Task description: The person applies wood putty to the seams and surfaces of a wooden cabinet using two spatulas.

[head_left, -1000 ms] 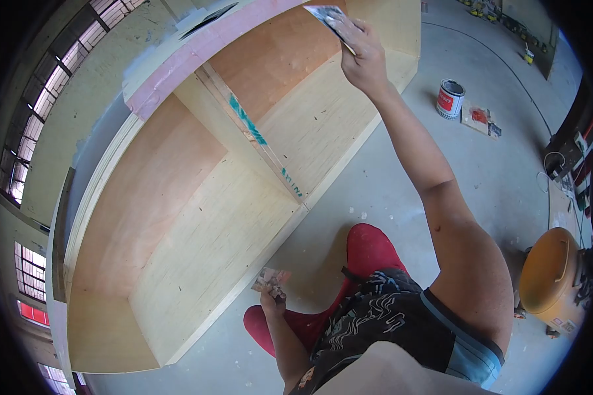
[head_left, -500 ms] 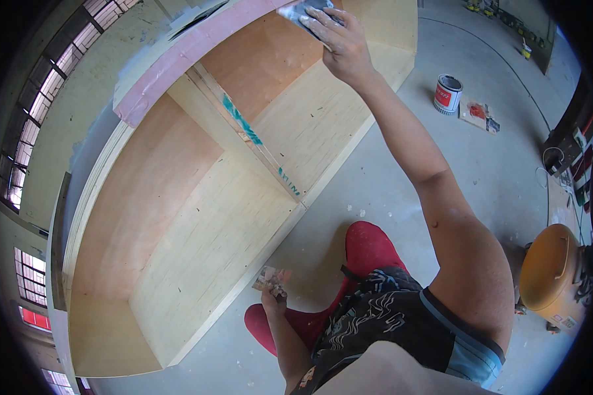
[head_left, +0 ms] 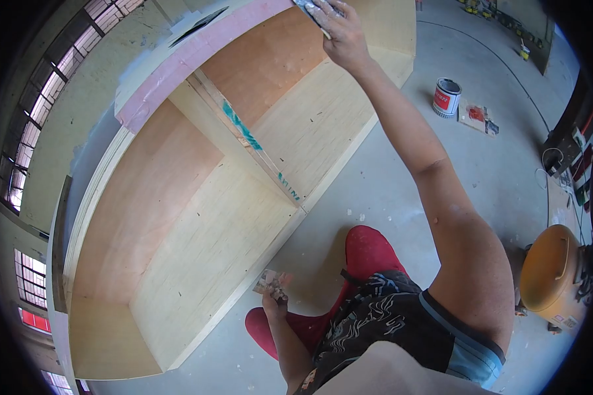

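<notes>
My right hand is closed on a wide flat scraper at the top edge of the view, against the pink-coated curved rim of a large wooden cabinet. Down by the cabinet's lower edge, my left hand grips a small smeared plate with reddish and grey patches. The fingers of both hands look stained with paste. Pale plywood lines the open cabinet, and a divider with green marks crosses it.
On the grey floor to the right stand an open can with a red label and a board with a red smear. A yellow machine is at the far right. A dark flat piece lies on the cabinet top.
My right hand and the scraper have shifted slightly up along the pink rim, partly past the top of the view. My left hand and its plate are nearly unmoved.
</notes>
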Demonstrator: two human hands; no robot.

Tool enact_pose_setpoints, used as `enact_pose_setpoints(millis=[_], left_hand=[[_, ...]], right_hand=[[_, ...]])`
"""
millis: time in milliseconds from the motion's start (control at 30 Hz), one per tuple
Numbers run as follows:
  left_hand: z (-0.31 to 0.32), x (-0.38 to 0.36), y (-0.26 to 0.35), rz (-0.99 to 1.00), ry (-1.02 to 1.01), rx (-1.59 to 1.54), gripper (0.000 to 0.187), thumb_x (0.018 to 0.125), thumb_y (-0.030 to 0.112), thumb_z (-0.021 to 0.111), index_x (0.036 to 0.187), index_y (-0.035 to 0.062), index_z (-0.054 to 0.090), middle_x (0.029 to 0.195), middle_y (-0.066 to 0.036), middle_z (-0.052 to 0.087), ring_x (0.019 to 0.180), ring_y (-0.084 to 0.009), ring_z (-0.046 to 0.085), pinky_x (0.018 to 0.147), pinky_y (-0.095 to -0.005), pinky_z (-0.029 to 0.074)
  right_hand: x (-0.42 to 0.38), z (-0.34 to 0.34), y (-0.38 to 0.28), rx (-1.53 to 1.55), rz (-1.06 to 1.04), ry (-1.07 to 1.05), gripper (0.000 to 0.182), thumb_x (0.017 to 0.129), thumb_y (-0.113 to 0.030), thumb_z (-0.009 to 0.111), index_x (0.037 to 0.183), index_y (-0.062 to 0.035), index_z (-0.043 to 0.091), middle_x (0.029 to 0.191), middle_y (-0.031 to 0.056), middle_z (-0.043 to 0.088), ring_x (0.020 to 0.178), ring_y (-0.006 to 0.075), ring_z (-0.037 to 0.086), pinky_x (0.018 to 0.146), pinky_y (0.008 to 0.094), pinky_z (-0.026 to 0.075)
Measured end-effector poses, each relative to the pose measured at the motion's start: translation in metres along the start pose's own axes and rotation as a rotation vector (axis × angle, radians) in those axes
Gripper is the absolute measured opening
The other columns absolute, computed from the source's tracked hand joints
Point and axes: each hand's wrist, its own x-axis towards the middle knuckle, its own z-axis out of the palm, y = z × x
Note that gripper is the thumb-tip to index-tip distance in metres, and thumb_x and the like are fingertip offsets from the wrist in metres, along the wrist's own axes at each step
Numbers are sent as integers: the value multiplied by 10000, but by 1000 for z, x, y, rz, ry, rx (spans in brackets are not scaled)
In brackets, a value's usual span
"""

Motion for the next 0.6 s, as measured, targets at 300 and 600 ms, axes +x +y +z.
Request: enact_pose_setpoints(millis=[300, 600], left_hand=[[-10, 5, -5, -27, 37, -46, 329, 816, 170, 392, 1104, 45, 488, 925, -68, 634, 544, -114, 514, 463, -233, 401], [-11, 2, -6, 28, 34, -60, 292, 831, 186, 401, 1069, 46, 496, 838, -58, 617, 546, -120, 515, 464, -238, 419]], right_hand=[[-8, -19, 1, -15, 7, -39, 477, 629, 63, 587, 1059, -142, 619, 1120, 33, 612, 1019, 270, 536, 863, 382, 396], [3, 2, -23, 19, 33, 15, 472, 633, 67, 583, 1056, -141, 620, 1114, 31, 614, 1024, 266, 532, 864, 383, 394]])
